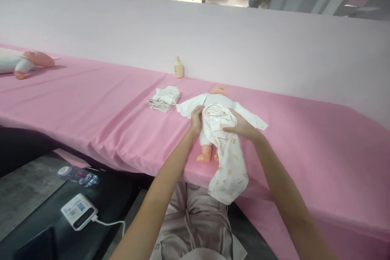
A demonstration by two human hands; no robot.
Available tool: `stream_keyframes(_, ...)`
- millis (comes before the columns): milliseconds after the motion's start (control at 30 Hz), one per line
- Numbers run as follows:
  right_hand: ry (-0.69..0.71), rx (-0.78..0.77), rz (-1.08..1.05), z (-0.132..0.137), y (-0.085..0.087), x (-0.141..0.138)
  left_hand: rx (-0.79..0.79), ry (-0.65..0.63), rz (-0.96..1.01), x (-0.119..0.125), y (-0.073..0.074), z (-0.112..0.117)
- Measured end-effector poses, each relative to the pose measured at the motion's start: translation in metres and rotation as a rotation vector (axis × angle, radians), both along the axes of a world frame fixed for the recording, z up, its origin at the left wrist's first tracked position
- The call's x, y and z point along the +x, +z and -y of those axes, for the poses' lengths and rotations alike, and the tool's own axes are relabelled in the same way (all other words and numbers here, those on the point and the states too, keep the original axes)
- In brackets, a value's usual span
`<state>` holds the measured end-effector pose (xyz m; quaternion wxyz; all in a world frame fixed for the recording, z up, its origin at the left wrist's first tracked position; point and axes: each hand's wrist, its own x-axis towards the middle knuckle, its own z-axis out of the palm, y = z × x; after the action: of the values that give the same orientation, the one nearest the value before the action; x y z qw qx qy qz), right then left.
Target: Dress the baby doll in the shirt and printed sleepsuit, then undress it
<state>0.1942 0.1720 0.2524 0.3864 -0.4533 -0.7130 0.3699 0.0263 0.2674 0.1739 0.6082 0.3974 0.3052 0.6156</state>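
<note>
Plastic baby doll (204, 152): lying on pink-covered bench (122, 105).
Left hand (197, 118): clenched on white printed cloth garment (230, 170).
Right hand (242, 126): gripping same garment.

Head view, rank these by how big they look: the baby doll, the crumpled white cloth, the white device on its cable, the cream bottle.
1. baby doll, largest.
2. crumpled white cloth and white device: they look alike, and the device lies nearer the camera, so unranked.
3. cream bottle, smallest, though farthest away.

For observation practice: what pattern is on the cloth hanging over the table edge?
White, small yellowish prints on cloth; head view.
</note>
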Motion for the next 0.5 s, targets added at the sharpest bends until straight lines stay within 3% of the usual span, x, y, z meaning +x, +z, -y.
stream_keyframes(67,-0.013,0.118,0.176,-0.007,0.021,-0.006,0.055,0.293,-0.208,-0.008,-0.008,-0.004)
stream_keyframes(133,0.000,0.217,0.262,-0.014,0.039,-0.014,0.127,0.386,-0.496,-0.014,-0.017,-0.006)
stream_keyframes(233,-0.050,0.289,0.262,-0.024,0.054,-0.025,0.292,0.273,-0.924,-0.019,-0.024,-0.004)
stream_keyframes(300,-0.127,0.276,0.230,-0.028,0.058,-0.030,0.435,0.173,-1.110,-0.019,-0.025,-0.003)
stream_keyframes(400,-0.181,0.243,0.218,-0.027,0.060,-0.030,0.685,0.112,-1.217,-0.018,-0.022,-0.002)
stream_keyframes(500,-0.134,0.294,0.311,-0.016,0.068,-0.022,0.854,0.057,-1.157,-0.017,-0.019,0.003)
